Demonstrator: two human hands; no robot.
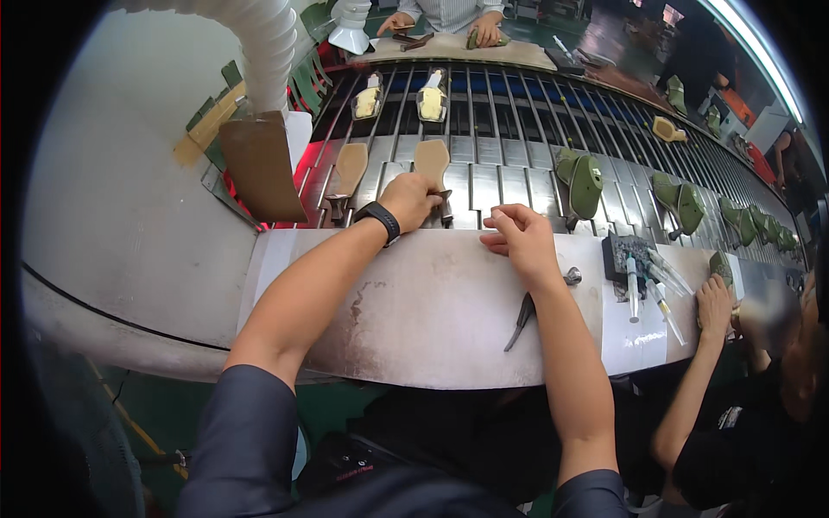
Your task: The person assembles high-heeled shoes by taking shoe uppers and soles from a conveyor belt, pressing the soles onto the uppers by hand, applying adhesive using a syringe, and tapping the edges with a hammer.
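My left hand (410,201), with a black watch on its wrist, is closed around the dark heel end of a tan high-heeled shoe sole (431,159) at the near edge of the conveyor. To its left lies a matching tan sole (351,167) with a dark brown heel. My right hand (522,239) hovers over the bench edge, fingers loosely bent and apart, with nothing visible in them. Below it, a black-handled tool (521,322) lies partly hidden under my right forearm. A rounded metal piece (572,276) shows on the forearm's other side.
Green shoes on lasts (585,186) stand along the roller conveyor (484,186) to the right. Several syringe-like tubes (633,289) lean by a black block (615,259). A brown board (259,168) and white hose (263,52) rise at left. Co-workers' hands (715,306) work nearby.
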